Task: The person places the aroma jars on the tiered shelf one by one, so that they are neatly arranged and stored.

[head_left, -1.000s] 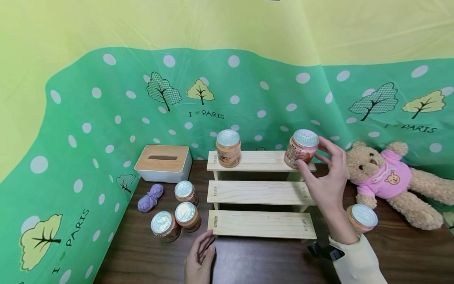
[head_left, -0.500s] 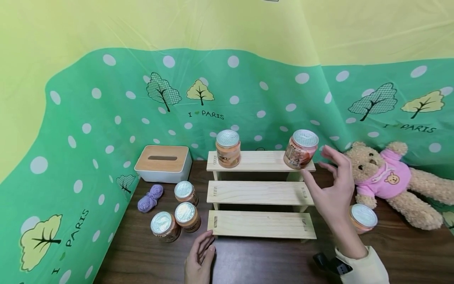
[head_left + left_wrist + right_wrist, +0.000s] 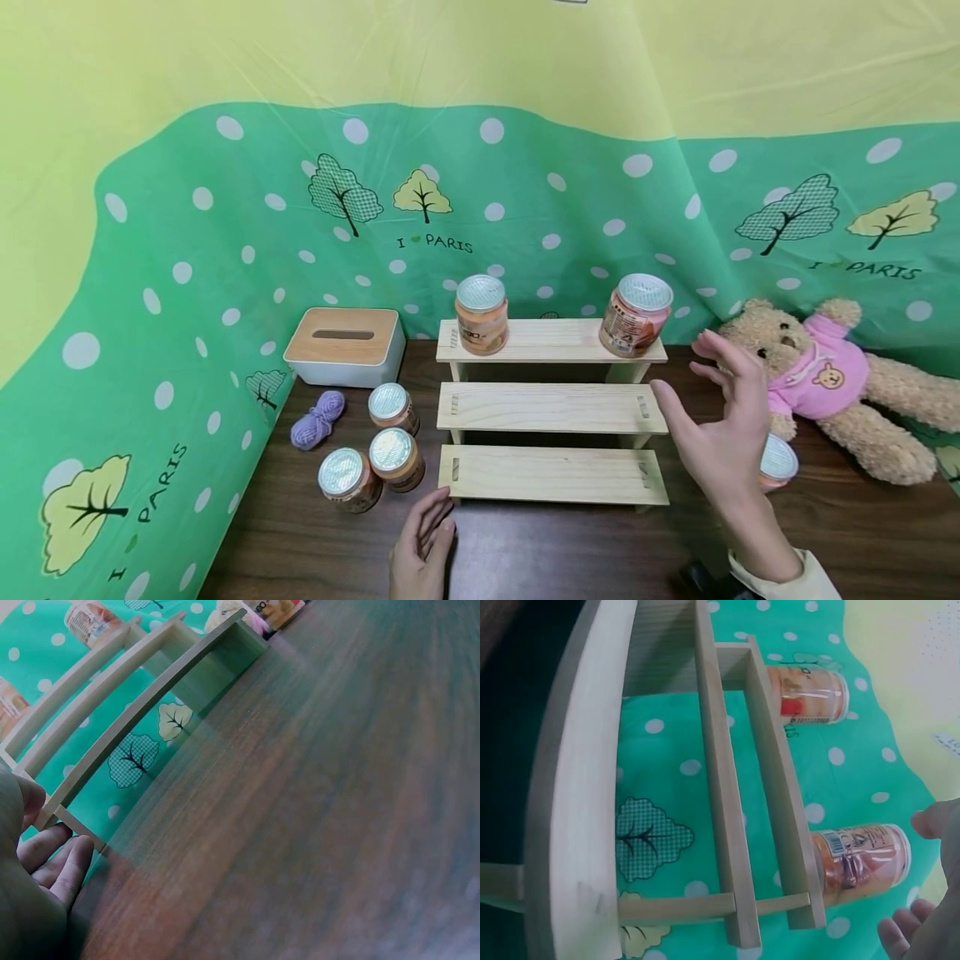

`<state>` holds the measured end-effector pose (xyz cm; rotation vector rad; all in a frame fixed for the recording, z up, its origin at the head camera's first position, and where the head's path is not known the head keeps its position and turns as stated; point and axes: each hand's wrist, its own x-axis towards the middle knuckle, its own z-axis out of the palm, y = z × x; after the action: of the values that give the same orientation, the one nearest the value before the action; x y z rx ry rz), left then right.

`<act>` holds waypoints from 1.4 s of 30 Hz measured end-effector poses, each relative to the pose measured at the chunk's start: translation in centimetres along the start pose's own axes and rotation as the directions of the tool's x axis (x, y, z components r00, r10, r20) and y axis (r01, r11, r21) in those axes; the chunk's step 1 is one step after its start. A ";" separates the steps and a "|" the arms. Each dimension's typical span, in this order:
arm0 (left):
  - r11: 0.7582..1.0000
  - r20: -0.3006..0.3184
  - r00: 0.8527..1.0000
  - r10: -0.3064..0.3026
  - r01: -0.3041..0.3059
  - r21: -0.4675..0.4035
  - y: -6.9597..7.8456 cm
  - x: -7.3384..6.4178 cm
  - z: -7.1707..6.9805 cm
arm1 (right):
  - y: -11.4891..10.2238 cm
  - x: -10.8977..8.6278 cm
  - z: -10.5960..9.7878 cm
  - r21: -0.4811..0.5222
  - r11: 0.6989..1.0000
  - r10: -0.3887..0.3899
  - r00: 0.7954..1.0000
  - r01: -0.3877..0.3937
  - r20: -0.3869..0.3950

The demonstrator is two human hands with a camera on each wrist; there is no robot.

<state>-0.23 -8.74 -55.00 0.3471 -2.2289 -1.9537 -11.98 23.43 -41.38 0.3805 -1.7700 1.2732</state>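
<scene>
At far left sit a white tissue box with a tan wooden lid [image 3: 345,350] and a purple yarn skein [image 3: 318,421]. Next stand three squat, clear jars with silvery lids [image 3: 397,460]. The left hand [image 3: 422,542] comes up from below, fingers loosely bent, thumb apart, fingertips at the front left corner of a pale wooden three-tier shelf [image 3: 552,475]. Its top tier bears an orange-filled jar [image 3: 482,321] at left and a reddish-labelled jar [image 3: 636,321] at right. The right hand [image 3: 718,442] is raised beside the shelf, palm turned leftward, thumb and fingers spread wide, clear of the reddish-labelled jar. Beyond it are a partly hidden jar [image 3: 778,460] and a tan plush bear in pink [image 3: 821,375].
</scene>
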 end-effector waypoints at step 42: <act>1.000 -0.008 1.000 0.024 -0.024 -0.011 -0.3 0.1 0.0 | -1.5 -3.9 -6.0 -0.198 0.980 0.014 1.000 -0.019 -0.028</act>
<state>-0.28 -8.76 -55.35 0.3241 -2.2067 -1.9483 -5.90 27.09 -43.14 0.2344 -1.8610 1.0954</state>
